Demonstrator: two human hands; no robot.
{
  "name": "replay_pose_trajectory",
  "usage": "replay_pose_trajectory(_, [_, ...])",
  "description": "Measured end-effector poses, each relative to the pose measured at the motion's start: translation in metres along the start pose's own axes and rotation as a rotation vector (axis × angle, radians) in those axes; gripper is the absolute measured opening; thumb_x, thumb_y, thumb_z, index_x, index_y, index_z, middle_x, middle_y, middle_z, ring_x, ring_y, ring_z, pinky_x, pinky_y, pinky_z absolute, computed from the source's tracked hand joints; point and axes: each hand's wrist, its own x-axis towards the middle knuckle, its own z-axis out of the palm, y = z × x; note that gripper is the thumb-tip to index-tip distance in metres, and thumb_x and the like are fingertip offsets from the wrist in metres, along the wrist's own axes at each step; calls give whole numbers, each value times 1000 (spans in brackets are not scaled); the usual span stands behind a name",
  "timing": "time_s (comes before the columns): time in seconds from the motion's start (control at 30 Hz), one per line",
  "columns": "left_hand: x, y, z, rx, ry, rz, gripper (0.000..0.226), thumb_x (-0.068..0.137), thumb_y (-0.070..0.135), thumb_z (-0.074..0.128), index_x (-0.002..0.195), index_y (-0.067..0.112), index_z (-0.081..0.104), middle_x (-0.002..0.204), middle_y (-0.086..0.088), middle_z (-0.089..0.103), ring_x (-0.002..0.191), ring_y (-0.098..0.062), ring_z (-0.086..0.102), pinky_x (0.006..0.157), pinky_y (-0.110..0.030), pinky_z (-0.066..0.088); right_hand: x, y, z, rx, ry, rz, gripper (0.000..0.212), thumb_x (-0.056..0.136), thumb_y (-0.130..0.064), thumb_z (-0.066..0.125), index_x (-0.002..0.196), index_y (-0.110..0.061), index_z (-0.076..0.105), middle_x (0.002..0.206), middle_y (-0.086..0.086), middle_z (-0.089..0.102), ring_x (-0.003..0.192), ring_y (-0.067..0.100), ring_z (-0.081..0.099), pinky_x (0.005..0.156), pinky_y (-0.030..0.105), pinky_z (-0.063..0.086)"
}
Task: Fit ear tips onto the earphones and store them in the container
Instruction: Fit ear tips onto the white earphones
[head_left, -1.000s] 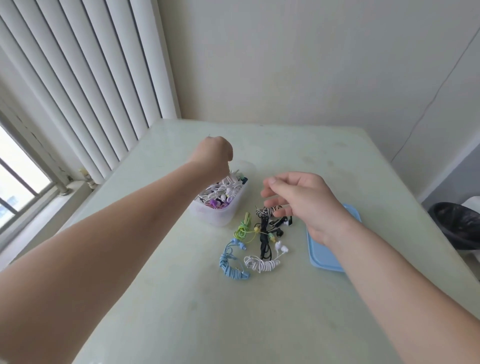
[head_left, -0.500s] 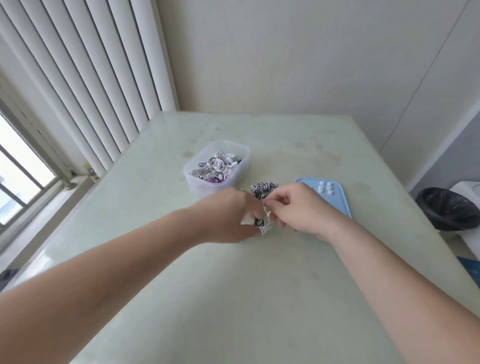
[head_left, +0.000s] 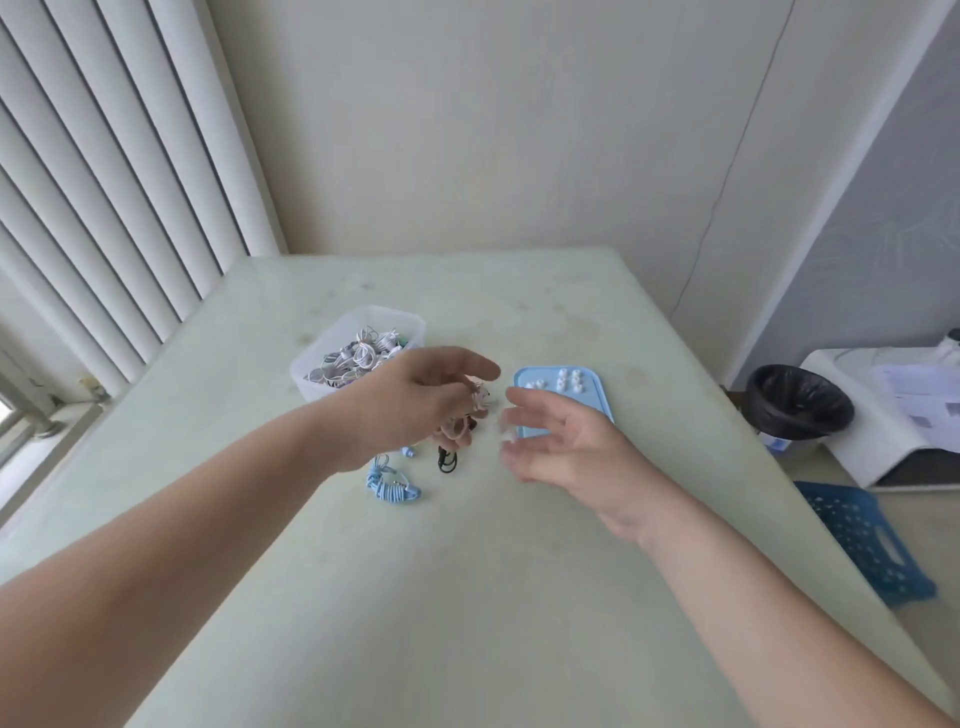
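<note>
earphone sorting: one tub, one lid, three loose sets

mid frame, the left hand (head_left: 415, 402) has its fingers curled round a whitish earphone bundle (head_left: 482, 399), thumb sticking out. the right hand (head_left: 563, 449) is just beside it, fingers spread and blurry, gripping nothing. one clear container (head_left: 395, 317) upper left of the hands is packed with coiled earphones, too many to count. one blue lid (head_left: 597, 395) carries roughly eight or nine white ear tips (head_left: 569, 379). on the table (head_left: 467, 597) below the left hand: one blue coiled earphone (head_left: 390, 486) and one black earphone (head_left: 447, 461). the papers (head_left: 919, 397) at far right are too small to read.
</note>
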Motion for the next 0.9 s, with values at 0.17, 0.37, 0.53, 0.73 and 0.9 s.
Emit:
replay_pose_trajectory(0.17, [-4,7,14,-552,-119,-73,52,87,-6,39,129,8,67,100,-18,70,89,-32,67,84,-42,57,-2,-2,0,325,-155,-42,25,98,-6,61,122,-1,65,119,23,70,106,35,71,93,44,58])
replay_pose_trajectory(0.37, [-1,-3,38,-640,-113,-57,32,93,-1,62,124,3,66,92,-11,70,74,-22,68,73,-32,58,4,4,-12,332,-79,-61,22,96,-4,64,116,5,68,103,32,69,90,38,68,78,39,60])
replay_pose_trajectory(0.53, [11,-16,60,-305,117,55,13,98,22,72,106,12,76,88,-9,71,67,-23,64,63,-20,52,9,4,-24,215,-4,-33,19,94,-7,70,110,1,74,100,18,76,86,29,70,79,35,58])
replay_pose_trajectory(0.73, [34,-26,75,-345,222,10,12,98,18,71,93,7,74,78,-1,71,66,-22,67,67,-30,55,25,-2,-55,-7,90,124,28,88,1,75,115,-7,69,97,17,78,83,29,77,71,34,62])
replay_pose_trajectory(0.9, [51,-32,81,-702,201,-63,17,99,17,68,113,13,77,85,-4,64,69,-17,62,84,-43,60,78,16,-87,-584,468,36,3,88,-20,76,91,-20,74,83,-6,72,74,6,68,69,26,53])
